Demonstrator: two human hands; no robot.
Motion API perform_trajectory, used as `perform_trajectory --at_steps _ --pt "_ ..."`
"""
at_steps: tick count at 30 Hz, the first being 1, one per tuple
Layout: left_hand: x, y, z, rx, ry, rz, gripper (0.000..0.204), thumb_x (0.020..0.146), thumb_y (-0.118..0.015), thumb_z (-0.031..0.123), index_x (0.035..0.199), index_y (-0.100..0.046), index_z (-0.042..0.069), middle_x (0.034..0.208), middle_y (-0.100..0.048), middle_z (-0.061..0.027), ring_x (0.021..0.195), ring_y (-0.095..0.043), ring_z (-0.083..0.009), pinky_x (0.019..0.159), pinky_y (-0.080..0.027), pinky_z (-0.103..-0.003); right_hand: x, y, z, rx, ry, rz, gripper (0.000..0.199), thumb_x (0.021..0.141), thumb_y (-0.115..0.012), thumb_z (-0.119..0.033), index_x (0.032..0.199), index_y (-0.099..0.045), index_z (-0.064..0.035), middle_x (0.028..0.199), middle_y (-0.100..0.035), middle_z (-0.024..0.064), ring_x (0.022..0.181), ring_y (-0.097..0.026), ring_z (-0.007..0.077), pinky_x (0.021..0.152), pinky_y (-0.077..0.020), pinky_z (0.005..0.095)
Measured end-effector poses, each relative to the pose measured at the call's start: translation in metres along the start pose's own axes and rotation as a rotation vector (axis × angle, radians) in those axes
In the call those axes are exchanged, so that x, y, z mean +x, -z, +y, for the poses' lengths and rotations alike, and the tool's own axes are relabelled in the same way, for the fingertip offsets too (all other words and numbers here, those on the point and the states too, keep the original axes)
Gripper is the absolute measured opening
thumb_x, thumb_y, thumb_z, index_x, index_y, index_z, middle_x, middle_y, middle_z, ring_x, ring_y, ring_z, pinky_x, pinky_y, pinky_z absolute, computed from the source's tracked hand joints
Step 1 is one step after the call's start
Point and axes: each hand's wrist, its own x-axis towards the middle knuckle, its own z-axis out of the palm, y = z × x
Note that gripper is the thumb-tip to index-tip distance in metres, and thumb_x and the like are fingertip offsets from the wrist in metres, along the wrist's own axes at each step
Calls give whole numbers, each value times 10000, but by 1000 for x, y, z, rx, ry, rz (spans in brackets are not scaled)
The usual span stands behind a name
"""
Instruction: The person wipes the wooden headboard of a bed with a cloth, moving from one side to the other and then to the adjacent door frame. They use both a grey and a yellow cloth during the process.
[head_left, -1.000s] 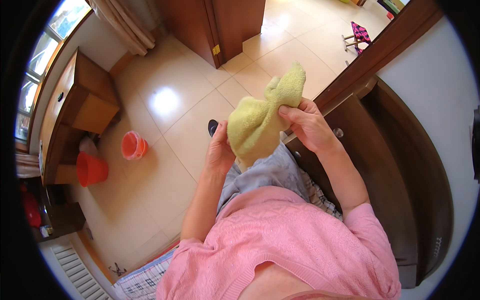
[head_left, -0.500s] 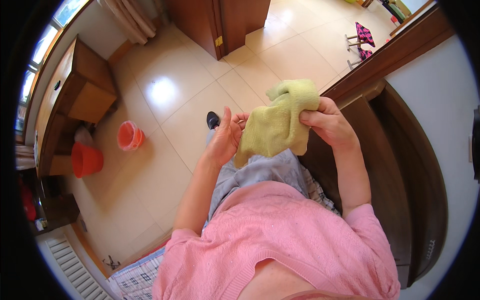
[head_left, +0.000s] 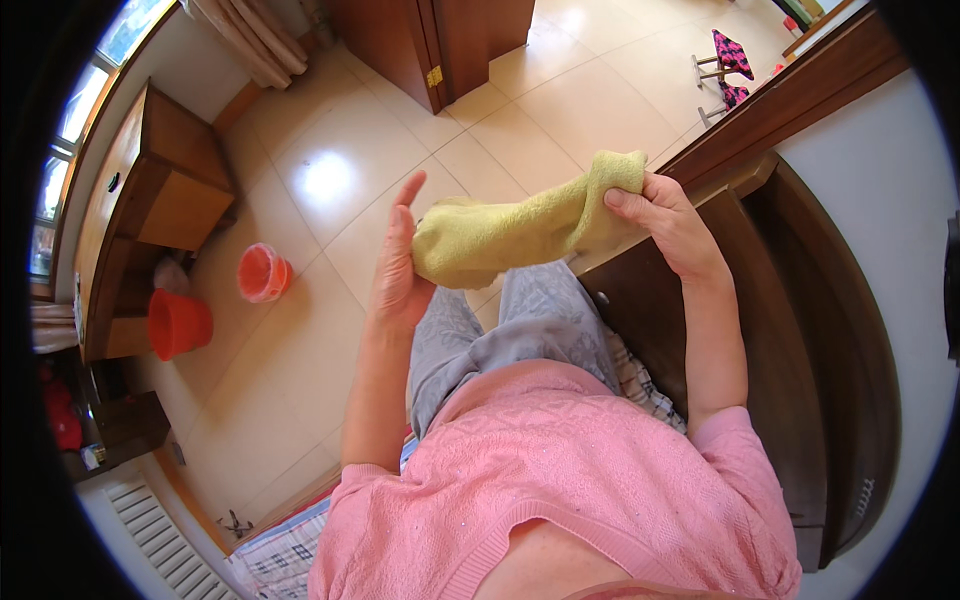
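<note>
A yellow-green cloth (head_left: 510, 228), soft like a small towel, is stretched sideways between my hands above my lap. My right hand (head_left: 665, 222) grips its folded right end, thumb pressed on top. At the other end, the cloth rests against the palm side of my left hand (head_left: 398, 262). The thumb and a finger of that hand point upward, stretched out and not closed over the fabric; its other fingers are hidden behind the cloth.
Two red bins, a larger one (head_left: 180, 325) and a smaller lined one (head_left: 264, 273), stand on the tiled floor by a wooden desk (head_left: 185, 205). A dark wooden headboard (head_left: 740, 350) lies close to my right arm. Beyond the doorway are patterned folding stools (head_left: 732, 58).
The cloth has gone from hanging loosely off my right hand to reaching sideways against my left. My left hand has moved left and turned more upright, while my right hand keeps its grip.
</note>
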Motion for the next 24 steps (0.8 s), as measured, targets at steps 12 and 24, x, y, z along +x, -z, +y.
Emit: perform_trajectory --at_steps 12,24 --pt "-7 10 54 523 -377 130 405 923 -665 -3 1323 -648 54 1215 -670 -20 1076 -605 -97 991 -466 -262 18 6 25 249 81 266 194 940 -685 -130 1086 -703 -4 1045 -704 27 945 -614 80 894 -472 246" --pt "-5 -24 62 1382 -706 209 258 945 -605 -25 1190 -683 -9 1053 -588 -1 934 -552 -113 850 -465 -249 20 18 33 248 351 400 81 886 -710 -25 938 -661 -63 942 -668 -7 894 -597 80 894 -459 255"
